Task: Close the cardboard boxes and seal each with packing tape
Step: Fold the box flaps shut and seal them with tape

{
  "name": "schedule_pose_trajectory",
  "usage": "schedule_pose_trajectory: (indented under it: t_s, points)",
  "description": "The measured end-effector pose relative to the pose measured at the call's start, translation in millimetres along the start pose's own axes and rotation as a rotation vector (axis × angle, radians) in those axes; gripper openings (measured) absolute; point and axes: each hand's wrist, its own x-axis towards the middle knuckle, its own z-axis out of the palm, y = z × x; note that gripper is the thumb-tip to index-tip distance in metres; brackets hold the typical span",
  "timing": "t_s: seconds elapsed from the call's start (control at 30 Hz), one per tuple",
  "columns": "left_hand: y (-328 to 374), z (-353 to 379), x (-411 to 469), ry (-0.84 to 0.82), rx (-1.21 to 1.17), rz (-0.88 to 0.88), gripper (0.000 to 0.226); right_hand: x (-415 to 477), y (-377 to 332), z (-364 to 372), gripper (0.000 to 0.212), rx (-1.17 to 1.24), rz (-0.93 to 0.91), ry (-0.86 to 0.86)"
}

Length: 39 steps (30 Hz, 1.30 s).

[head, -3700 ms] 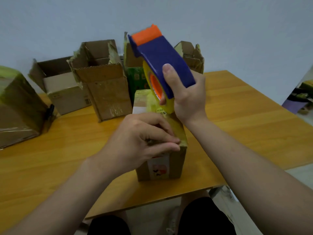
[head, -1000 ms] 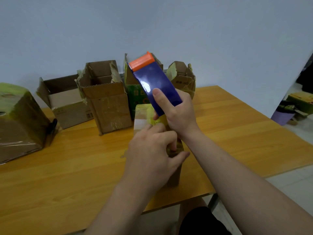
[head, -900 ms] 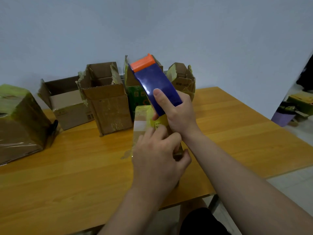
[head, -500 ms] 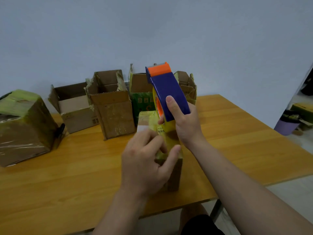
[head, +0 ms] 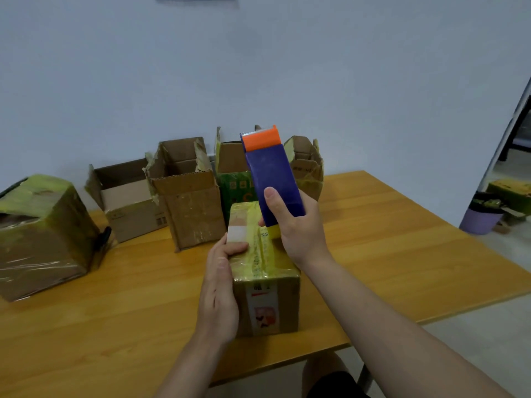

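A small brown cardboard box (head: 265,308) stands closed at the near edge of the worktop (head: 115,311). It is a squat oblong with crisp corners, and its top is glossy and wrinkled under yellowish tape (head: 258,254). A printed label is stuck on its near face. The left hand (head: 221,291) steadies it, palm flat along the left side and thumb hooked over the top edge. The right hand (head: 298,228) is wrapped around a smooth blue plastic tape dispenser (head: 273,179) with an orange tip. The dispenser's lower end sits on the far part of the box top. The worktop is honey-coloured wood with a fine straight grain, and it butts against a plain pale blue-grey wall (head: 287,67). Along the wall stand four worn open boxes (head: 189,196) with torn, ragged flaps, one of them printed green. A big box (head: 40,234) wrapped in shiny film sits at the left. The small box's long axis runs away from the person toward the wall. The dispenser's long axis tilts steeply, with the orange end pointing up and away.
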Motion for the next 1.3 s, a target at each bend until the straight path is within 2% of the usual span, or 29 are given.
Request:
schedule_pose_trajectory:
  t_s: [0.13, 0.3, 0.43, 0.57, 0.73, 0.83, 0.97, 1.1, 1.3]
  points:
    - [20.6, 10.8, 4.1, 0.069, -0.043, -0.081, 0.039, -0.1, -2.6, -1.0, 0.03, -0.05, 0.012, -0.004]
    - [14.0, 13.7, 1.7, 0.111, -0.167, -0.126, 0.041, -6.0, -4.9, -0.6, 0.024, -0.035, 0.027, -0.004]
    - [6.9, 5.6, -11.0, -0.011, -0.081, -0.133, 0.062, -11.4, -8.0, -3.9, 0.027, -0.033, 0.02, -0.054]
    - [18.7, 4.1, -22.4, -0.13, 0.202, -0.048, 0.085, -14.7, -19.1, -16.8, 0.025, -0.071, -0.015, -0.1]
    - [33.9, 22.5, -31.9, -0.281, 0.458, 0.096, 0.089, -13.3, -38.6, -48.0, 0.029, -0.146, -0.031, -0.182]
    - [37.9, 41.5, -34.3, -0.385, 0.487, 0.146, 0.09, -16.4, -49.6, -68.6, 0.018, -0.23, -0.045, -0.207]
    - [40.8, 72.4, -30.1, -0.456, 0.482, 0.178, 0.09, -16.9, -54.3, -93.1, 0.025, -0.314, -0.05, -0.043]
    - [39.6, 111.7, -14.0, -0.491, 0.499, 0.181, 0.092, -10.0, -51.9, -118.5, 0.03, -0.514, -0.07, 0.121]
    - [34.1, 162.1, 15.7, -0.529, 0.513, 0.167, 0.091, 12.9, -39.9, -153.2, 0.026, -0.492, 0.015, 0.228]
